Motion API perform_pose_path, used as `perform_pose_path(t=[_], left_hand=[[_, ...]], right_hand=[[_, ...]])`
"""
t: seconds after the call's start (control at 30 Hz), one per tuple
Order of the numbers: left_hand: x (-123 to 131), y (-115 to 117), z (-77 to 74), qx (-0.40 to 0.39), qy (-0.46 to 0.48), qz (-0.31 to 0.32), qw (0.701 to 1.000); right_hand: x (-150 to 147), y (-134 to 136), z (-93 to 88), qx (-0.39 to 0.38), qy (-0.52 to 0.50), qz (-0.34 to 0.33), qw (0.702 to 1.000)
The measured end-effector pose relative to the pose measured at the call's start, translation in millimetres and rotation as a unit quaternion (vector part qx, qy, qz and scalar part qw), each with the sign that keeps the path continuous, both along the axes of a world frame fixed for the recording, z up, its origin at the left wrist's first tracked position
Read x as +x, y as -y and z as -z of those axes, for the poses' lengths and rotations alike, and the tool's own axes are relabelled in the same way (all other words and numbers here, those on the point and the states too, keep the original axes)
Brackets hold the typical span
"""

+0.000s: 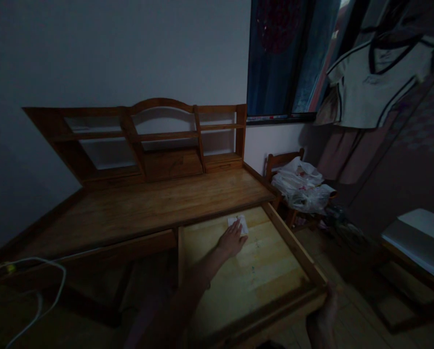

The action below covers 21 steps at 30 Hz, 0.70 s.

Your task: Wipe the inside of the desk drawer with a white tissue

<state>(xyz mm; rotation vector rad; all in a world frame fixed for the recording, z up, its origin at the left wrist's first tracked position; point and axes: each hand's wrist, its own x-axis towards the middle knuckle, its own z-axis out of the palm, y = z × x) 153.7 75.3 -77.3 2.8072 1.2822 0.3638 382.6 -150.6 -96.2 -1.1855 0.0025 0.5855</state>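
A wooden drawer (217,295) is pulled out from the desk (158,201), its pale bottom board showing smears and small marks. Inside it, toward the back, my left hand (233,240) presses a white tissue (243,224) against the board, with fingers stretched over it. My left forearm crosses the drawer's left side. At the front right corner of the drawer, my right hand (323,312) is closed around the outer edge; part of its fingers is hidden and dim.
A shelf unit (166,138) stands on the desk's back. To the right, a chair (284,157) carries plastic bags (300,186). A stool (394,257) holding papers (420,237) is farther right. A white cable (62,281) hangs at left, and a shirt (378,82) hangs by the window.
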Motion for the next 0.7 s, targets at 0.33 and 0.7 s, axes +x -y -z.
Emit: perform_pose_path(t=[0.33,0.7], left_hand=[[-26,-16,0.2,0.071,0.031,-0.167,0.983],[-10,-18,8.9,0.072,0.066,-0.173,0.980]], right_hand=[[2,0,1.4,-0.003,-0.031,0.022,0.999],[1,1,1.3,-0.026,-0.048,0.038,0.998]])
